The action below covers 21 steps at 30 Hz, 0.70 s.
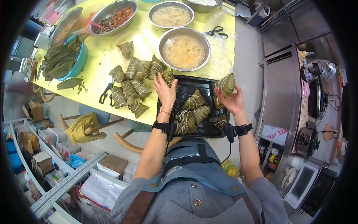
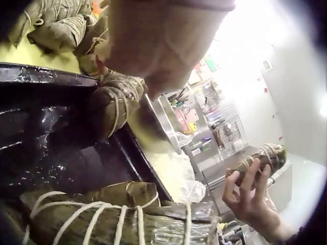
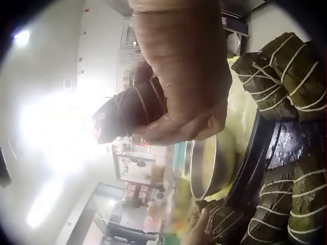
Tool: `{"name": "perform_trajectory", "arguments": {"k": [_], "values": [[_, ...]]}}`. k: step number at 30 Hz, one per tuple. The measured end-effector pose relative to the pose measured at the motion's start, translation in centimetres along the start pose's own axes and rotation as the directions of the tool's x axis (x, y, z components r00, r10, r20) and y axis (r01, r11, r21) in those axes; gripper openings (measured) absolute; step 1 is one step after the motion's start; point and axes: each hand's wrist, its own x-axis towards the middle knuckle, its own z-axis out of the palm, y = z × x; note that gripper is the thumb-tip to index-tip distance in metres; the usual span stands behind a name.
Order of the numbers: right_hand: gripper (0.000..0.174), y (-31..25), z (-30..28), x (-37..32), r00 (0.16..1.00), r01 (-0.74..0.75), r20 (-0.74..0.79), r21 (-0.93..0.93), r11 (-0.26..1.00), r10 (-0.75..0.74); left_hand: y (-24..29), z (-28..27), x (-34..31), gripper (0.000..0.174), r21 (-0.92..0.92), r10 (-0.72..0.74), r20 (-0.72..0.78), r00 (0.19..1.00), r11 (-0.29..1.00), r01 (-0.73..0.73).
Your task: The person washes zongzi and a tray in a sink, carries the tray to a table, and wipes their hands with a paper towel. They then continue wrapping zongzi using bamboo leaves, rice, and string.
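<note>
My right hand [image 1: 233, 100] holds up a zongzi [image 1: 226, 84], a leaf-wrapped dumpling tied with white string, over the right side of a black tray [image 1: 182, 98]. Thumb and fingers wrap around it, as the right wrist view also shows. At the tray's far left corner my left hand [image 1: 165, 92] grips another zongzi [image 1: 169, 77], which is partly hidden by the fingers. Several more zongzi [image 1: 195, 100] lie in the tray, toward its near and right sides. Left of the tray, a group of tied zongzi [image 1: 141, 89] sits on the yellow tabletop [image 1: 149, 109].
Behind the tray stand two metal bowls of cloudy liquid [image 1: 184, 67]. Black scissors [image 1: 215, 31] lie at the back right, another pair [image 1: 106, 93] at the left. A teal basin [image 1: 81, 59] holds leaves [image 1: 61, 61]. A metal bowl of brown filling [image 1: 108, 30] stands farther back.
</note>
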Motion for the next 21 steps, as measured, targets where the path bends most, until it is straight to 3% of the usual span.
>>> {"name": "perform_trajectory", "arguments": {"k": [3, 5, 7, 8, 9, 10, 11, 12, 16, 19, 21], "values": [[0.043, -0.3, 0.3, 0.4, 0.999, 0.031, -0.035, -0.083, 0.996, -0.034, 1.1, -2.4, -0.9, 0.065, -0.020, 0.165, -0.055, 0.985, 0.986, -0.166], [0.041, -0.2, 0.8, 0.9, 0.998, 0.032, -0.052, -0.119, 0.992, -0.038, 2.4, -3.9, -2.3, 0.050, -0.063, 0.317, -0.053, 0.947, 0.945, -0.320], [0.042, 0.1, 1.8, 1.5, 0.965, 0.158, -0.102, -0.502, 0.850, -0.240, 2.6, -4.7, -4.0, 0.039, -0.240, 0.307, 0.208, 0.929, 0.936, -0.256], [0.043, 0.4, 2.1, 1.8, 0.934, 0.197, -0.095, -0.667, 0.718, -0.344, 2.2, -4.7, -5.1, 0.036, -0.217, 0.310, 0.261, 0.914, 0.942, -0.257], [0.046, 0.5, 1.7, 2.5, 0.852, 0.234, 0.016, -0.906, 0.353, -0.523, 1.7, -4.4, -6.0, 0.032, -0.198, 0.316, 0.314, 0.895, 0.944, -0.264], [0.049, 0.7, 1.1, 3.5, 0.754, 0.187, 0.194, -0.979, -0.078, -0.627, 1.3, -4.3, -6.7, 0.032, -0.182, 0.331, 0.344, 0.879, 0.942, -0.283], [0.052, 1.2, 1.3, 4.2, 0.661, 0.064, 0.402, -0.872, -0.486, -0.634, 1.2, -4.3, -7.1, 0.033, -0.192, 0.311, 0.375, 0.874, 0.948, -0.255], [0.062, 1.6, 1.5, 4.8, 0.665, 0.030, 0.515, -0.742, -0.669, -0.541, 1.0, -4.2, -7.4, 0.033, -0.200, 0.290, 0.405, 0.867, 0.954, -0.225], [0.062, 2.7, 0.0, 7.1, 0.807, 0.062, 0.427, -0.747, -0.662, -0.407, 1.4, -2.7, -6.7, 0.041, -0.135, 0.238, 0.464, 0.853, 0.971, -0.197], [0.064, 2.7, -1.5, 7.8, 0.746, 0.111, 0.493, -0.756, -0.646, -0.448, 1.4, 0.2, -5.2, 0.061, -0.035, 0.201, 0.627, 0.753, 0.972, -0.231], [0.066, 2.4, -1.4, 7.1, 0.752, 0.114, 0.472, -0.780, -0.615, -0.460, 1.7, 1.9, -4.3, 0.069, 0.025, 0.173, 0.725, 0.667, 0.961, -0.277]]}}
